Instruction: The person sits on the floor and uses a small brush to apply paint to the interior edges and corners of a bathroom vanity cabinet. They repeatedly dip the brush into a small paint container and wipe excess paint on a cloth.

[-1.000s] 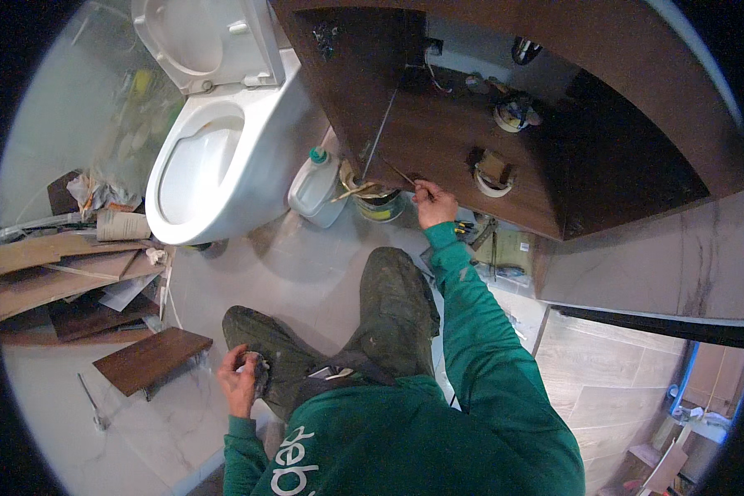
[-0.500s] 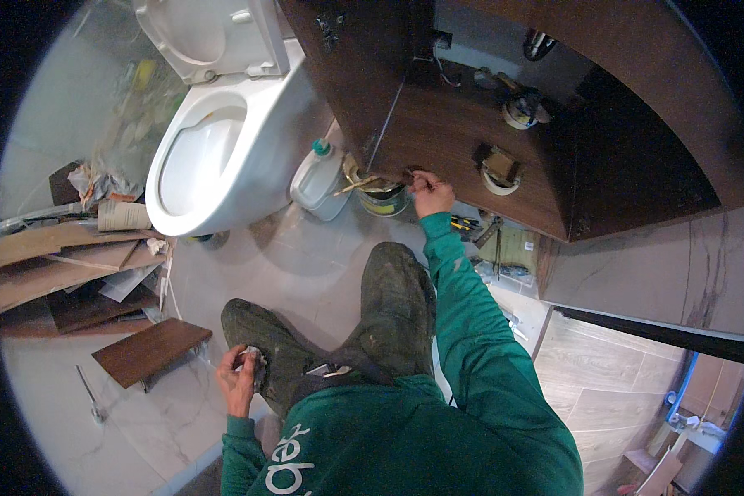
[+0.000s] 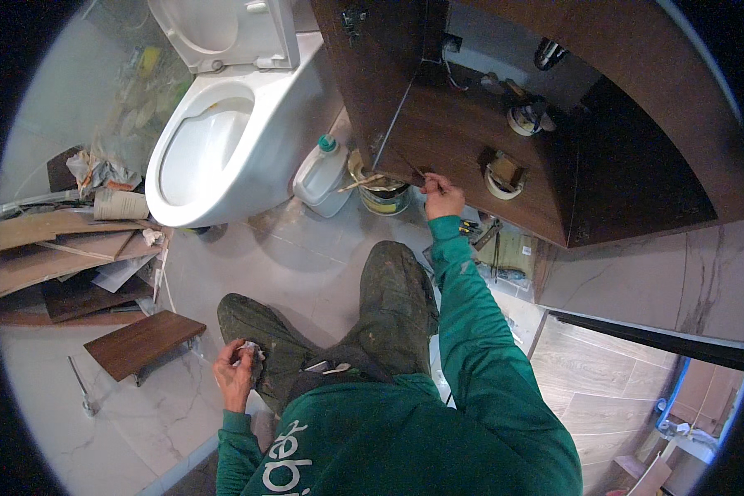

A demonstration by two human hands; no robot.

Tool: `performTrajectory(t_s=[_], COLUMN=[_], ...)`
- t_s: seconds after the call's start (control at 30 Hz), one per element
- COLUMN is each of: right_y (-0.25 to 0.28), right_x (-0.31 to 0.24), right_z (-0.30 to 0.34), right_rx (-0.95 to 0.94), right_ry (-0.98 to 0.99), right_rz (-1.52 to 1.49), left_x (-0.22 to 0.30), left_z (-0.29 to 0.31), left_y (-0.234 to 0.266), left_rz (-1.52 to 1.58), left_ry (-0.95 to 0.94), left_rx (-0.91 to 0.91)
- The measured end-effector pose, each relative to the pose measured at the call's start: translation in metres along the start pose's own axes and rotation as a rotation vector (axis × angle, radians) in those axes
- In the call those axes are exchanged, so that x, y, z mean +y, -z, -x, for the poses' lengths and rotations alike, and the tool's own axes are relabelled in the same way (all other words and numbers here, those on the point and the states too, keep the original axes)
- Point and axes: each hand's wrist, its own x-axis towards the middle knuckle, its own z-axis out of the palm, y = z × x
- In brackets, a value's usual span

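My right hand [image 3: 442, 199] is closed at the front edge of the open brown cabinet [image 3: 450, 132]. From its fingers a thin dark stick [image 3: 413, 166] points up and left; whether it is a brush cannot be made out. Just left of that hand stands a bucket [image 3: 386, 201] with a wooden-handled tool [image 3: 361, 183] lying across its top. My left hand [image 3: 233, 377] rests by my left thigh, fingers pinched on a crumpled whitish-grey rag [image 3: 255, 357], partly hidden by the hand.
Left of the bucket is a white jug [image 3: 320, 178] with a green cap, beside the toilet [image 3: 248, 132]. Two small tubs, one nearer [image 3: 502, 178] and one farther [image 3: 523, 121], stand inside the cabinet. Boards [image 3: 66, 256] and a low brown stool-like panel [image 3: 145, 343] lie at left.
My right hand has moved slightly right, and the thin stick now shows more clearly. The whole view has shifted a little. My left hand keeps its hold on the rag.
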Motion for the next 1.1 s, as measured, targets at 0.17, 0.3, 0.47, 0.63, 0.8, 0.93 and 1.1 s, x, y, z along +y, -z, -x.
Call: performTrajectory(t_s=[0.17, 0.3, 0.47, 0.63, 0.8, 0.93, 1.1], right_y=[-0.005, -0.004, -0.006, -0.011, -0.011, -0.014, -0.019], right_x=[-0.01, -0.026, -0.034, -0.028, -0.025, -0.019, -0.012], right_z=[0.003, 0.004, 0.005, 0.004, 0.003, 0.002, -0.001], right_rx=[-0.008, -0.025, -0.041, -0.029, -0.013, -0.019, -0.02], right_ry=[0.001, -0.013, -0.043, -0.052, -0.011, -0.008, -0.046], right_rz=[0.121, 0.143, 0.176, 0.157, 0.221, 0.231, 0.246], left_x=[0.002, 0.003, 0.001, -0.003, -0.004, -0.002, -0.004], left_z=[0.001, 0.0, 0.0, 0.0, 0.001, 0.002, 0.002], left_y=[0.001, 0.001, 0.0, 0.0, -0.001, -0.002, -0.004], left_rz=[0.044, 0.011, 0.016, 0.04, 0.028, 0.06, 0.04], left_ry=[0.013, 0.004, 0.026, -0.003, -0.01, 0.005, 0.0], left_rx=[-0.002, 0.009, -0.001, 0.001, 0.007, -0.005, 0.007])
